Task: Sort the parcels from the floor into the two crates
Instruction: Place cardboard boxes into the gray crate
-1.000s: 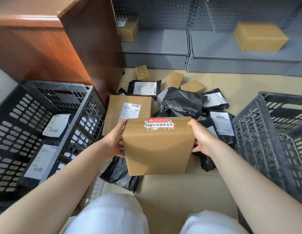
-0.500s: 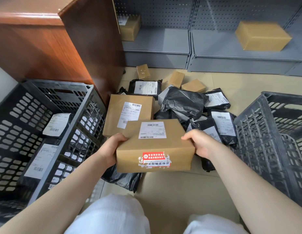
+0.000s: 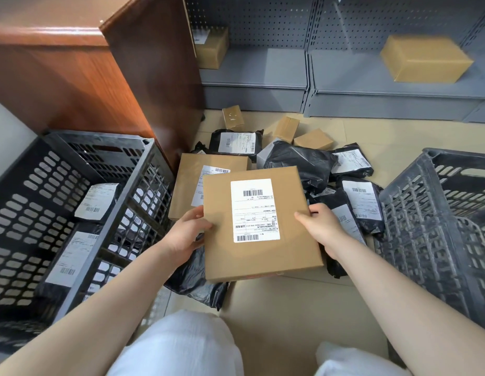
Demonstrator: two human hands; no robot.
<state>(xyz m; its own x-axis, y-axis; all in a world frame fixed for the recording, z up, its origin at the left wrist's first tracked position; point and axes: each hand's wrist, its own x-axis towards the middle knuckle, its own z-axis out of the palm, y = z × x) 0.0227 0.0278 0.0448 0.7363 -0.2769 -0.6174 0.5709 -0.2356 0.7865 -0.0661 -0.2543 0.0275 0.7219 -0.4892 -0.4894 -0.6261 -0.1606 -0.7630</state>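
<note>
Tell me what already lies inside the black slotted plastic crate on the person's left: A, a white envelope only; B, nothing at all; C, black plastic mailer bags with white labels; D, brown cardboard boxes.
C: inside the black slotted plastic crate lie black plastic mailer bags with white labels, and no brown cardboard box shows in it.

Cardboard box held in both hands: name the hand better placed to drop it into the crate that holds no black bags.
Right, probably. The right hand grips the cardboard box on the side nearest the right crate; the left crate holds black bags.
</note>
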